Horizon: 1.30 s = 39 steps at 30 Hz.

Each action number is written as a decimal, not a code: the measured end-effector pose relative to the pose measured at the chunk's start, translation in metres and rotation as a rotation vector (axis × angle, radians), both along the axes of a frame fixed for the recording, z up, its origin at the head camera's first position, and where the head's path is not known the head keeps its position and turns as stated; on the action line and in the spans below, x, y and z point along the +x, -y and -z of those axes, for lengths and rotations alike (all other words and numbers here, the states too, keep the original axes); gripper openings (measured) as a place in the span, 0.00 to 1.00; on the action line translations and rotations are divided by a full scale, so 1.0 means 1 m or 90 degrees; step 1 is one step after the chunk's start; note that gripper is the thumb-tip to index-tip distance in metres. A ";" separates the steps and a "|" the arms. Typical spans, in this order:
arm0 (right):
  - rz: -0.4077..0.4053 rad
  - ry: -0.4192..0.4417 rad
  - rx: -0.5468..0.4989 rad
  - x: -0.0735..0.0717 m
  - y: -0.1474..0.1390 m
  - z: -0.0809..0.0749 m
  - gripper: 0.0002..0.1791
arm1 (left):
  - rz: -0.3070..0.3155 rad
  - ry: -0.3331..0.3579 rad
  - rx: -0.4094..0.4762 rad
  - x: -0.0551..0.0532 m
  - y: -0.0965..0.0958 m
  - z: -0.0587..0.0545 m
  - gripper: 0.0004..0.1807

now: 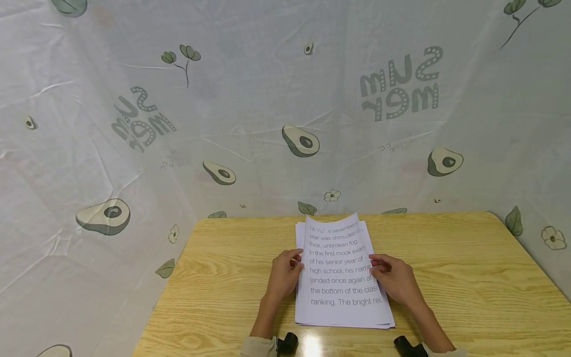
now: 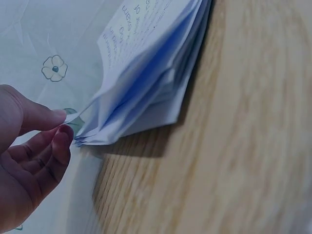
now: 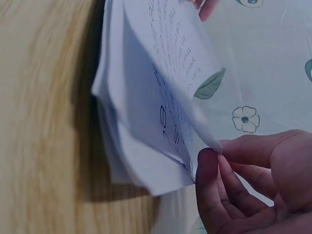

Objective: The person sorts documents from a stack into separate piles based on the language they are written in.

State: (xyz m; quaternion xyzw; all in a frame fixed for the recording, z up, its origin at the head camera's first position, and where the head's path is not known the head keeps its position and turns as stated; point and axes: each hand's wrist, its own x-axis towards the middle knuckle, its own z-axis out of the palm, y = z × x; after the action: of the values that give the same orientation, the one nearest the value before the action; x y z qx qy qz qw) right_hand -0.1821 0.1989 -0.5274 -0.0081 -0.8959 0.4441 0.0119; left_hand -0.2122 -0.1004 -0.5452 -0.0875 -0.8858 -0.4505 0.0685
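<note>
A stack of printed paper (image 1: 343, 317) lies on the wooden table, its sheets slightly out of line. The top sheet of paper (image 1: 336, 267) carries large English text, and its far end curves up off the pile. My left hand (image 1: 284, 272) pinches the left edge of this sheet between thumb and fingers. On the opposite edge, my right hand (image 1: 398, 278) pinches it the same way. Gaps show between the loosely fanned sheets (image 2: 146, 97) in the left wrist view. In the right wrist view the sheet's edge bends up toward the right thumb (image 3: 243, 146).
The wooden table (image 1: 468, 277) extends to both sides of the stack. Behind it hangs a pale sheet (image 1: 250, 99) printed with avocados, leaves and mirrored lettering. Black wrist devices (image 1: 289, 343) sit at both cuffs, near the table's front.
</note>
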 end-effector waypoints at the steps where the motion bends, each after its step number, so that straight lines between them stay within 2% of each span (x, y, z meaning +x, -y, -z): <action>1: 0.001 0.001 -0.003 0.000 0.000 0.000 0.21 | 0.000 -0.003 0.004 0.000 0.000 0.000 0.21; 5: 0.003 0.005 -0.012 0.000 -0.002 0.002 0.21 | -0.001 -0.012 0.017 -0.001 0.001 0.002 0.22; 13: -0.003 -0.001 -0.024 -0.001 -0.004 0.001 0.21 | -0.012 0.014 0.037 -0.001 0.001 0.000 0.23; 29: -0.005 -0.011 -0.049 -0.001 -0.011 0.003 0.22 | -0.013 0.003 0.079 -0.004 0.003 0.000 0.22; 32: -0.008 -0.003 -0.068 0.000 -0.014 0.004 0.22 | -0.010 0.003 0.086 -0.003 0.002 -0.002 0.22; 39: -0.020 0.037 -0.147 -0.001 -0.027 0.008 0.25 | -0.023 0.041 0.130 -0.001 -0.005 -0.005 0.22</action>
State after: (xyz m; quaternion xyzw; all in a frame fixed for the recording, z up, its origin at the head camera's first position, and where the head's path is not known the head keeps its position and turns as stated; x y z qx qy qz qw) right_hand -0.1833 0.2257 -0.5357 -0.0085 -0.8389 0.5437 -0.0219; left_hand -0.2131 -0.0950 -0.5400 -0.0497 -0.8385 -0.5397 0.0562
